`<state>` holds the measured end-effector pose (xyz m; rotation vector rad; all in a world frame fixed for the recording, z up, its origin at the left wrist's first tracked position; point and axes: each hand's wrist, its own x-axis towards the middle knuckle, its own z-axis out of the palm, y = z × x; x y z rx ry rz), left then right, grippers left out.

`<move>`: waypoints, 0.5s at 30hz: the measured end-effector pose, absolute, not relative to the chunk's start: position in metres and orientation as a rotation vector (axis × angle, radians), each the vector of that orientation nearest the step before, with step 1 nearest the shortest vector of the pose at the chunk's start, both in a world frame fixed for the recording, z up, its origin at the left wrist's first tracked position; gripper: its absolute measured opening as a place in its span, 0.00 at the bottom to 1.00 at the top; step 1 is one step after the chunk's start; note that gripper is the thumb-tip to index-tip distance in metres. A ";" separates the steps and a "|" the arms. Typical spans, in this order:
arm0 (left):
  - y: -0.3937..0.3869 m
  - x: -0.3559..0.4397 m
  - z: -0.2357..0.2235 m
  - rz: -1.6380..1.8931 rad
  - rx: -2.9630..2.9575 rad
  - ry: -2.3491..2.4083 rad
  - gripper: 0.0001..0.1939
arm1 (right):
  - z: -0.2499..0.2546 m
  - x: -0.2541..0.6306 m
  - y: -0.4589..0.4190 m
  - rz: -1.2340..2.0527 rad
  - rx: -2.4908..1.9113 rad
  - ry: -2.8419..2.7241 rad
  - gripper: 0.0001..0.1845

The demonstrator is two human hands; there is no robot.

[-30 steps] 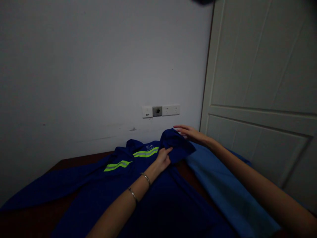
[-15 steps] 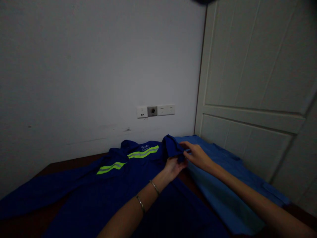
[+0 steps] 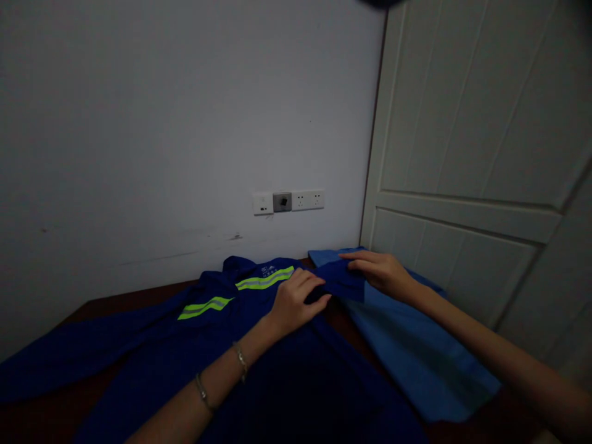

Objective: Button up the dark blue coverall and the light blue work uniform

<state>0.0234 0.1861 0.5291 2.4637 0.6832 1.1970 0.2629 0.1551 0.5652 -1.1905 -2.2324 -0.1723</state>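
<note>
A dark blue work jacket (image 3: 194, 351) with yellow-green reflective strips lies spread over a dark red surface. My left hand (image 3: 296, 302), two bracelets on its arm, is curled over the jacket's sleeve on the right side, with cloth between thumb and fingers. Farther right, my right hand (image 3: 382, 271) grips the flattened end of that sleeve (image 3: 345, 280) between thumb and fingers; its thumb is mostly hidden. Beneath the sleeve end lies a lighter blue garment (image 3: 416, 345).
Behind the jacket rises a pale wall with a row of sockets (image 3: 308, 200) and a grey switch plate (image 3: 282, 202). A white panelled door (image 3: 457, 154) stands close on the right. The dark red tabletop (image 3: 124, 299) shows along the back left.
My left hand has drawn back left along the sleeve, from under its end to above it. My right hand has moved slightly right and up, and the bunched sleeve end now lies flatter, stretched rightward.
</note>
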 end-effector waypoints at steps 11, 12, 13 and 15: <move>0.259 0.016 0.511 0.692 2.708 0.869 0.43 | 0.613 0.296 0.148 0.087 -1.327 -1.762 0.23; 0.270 0.012 0.498 0.559 2.683 0.987 0.45 | 0.614 0.311 0.152 0.132 -1.402 -1.696 0.25; 0.280 0.007 0.485 0.416 2.638 1.115 0.46 | 0.615 0.327 0.156 0.192 -1.483 -1.622 0.26; 0.297 -0.003 0.459 0.189 2.520 1.336 0.47 | 0.615 0.358 0.161 0.295 -1.607 -1.480 0.25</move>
